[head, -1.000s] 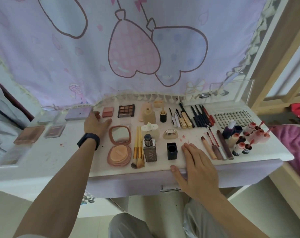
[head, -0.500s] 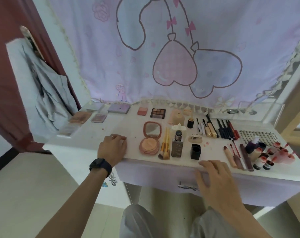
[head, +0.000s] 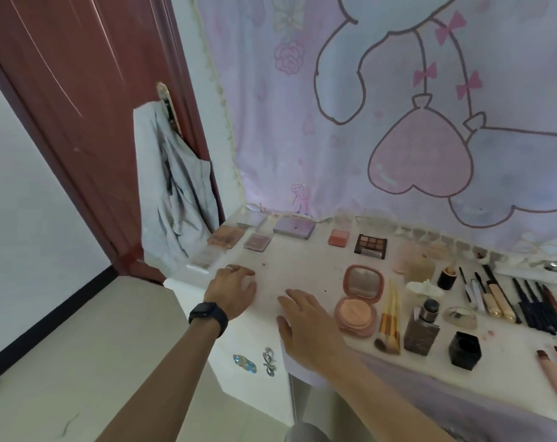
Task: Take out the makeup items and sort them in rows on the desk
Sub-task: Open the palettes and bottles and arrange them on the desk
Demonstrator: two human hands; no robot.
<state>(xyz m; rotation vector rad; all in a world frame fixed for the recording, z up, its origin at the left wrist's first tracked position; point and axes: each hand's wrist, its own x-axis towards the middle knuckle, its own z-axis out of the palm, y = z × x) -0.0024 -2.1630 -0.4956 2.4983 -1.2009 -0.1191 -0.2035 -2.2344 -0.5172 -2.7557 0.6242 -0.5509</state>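
Makeup lies in rows on the white desk [head: 280, 263]. At the back left are several palettes: a lilac one [head: 293, 227], a pink blush [head: 338, 237] and a dark eyeshadow palette [head: 370, 245]. An open pink compact [head: 359, 298] sits mid-desk beside gold brushes [head: 389, 323], a foundation bottle [head: 422, 327] and a black pot [head: 464, 349]. Pencils and tubes [head: 506, 298] lie at the right. My left hand [head: 234, 290], with a black watch, rests on the desk's front left with fingers bent. My right hand [head: 305, 327] lies flat on the desk edge beside the compact. Neither holds anything.
A dark red door [head: 89, 122] stands open at the left with a grey garment [head: 175, 193] hanging on it. A pink and lilac cartoon curtain [head: 382, 106] hangs behind the desk. Bow-shaped handles [head: 267, 362] are on the desk's front. Pale floor lies at the lower left.
The view has swung left and closer to the desk. My right hand has moved left from the front edge near the black pot to beside the compact. My left hand stays at the desk's left.
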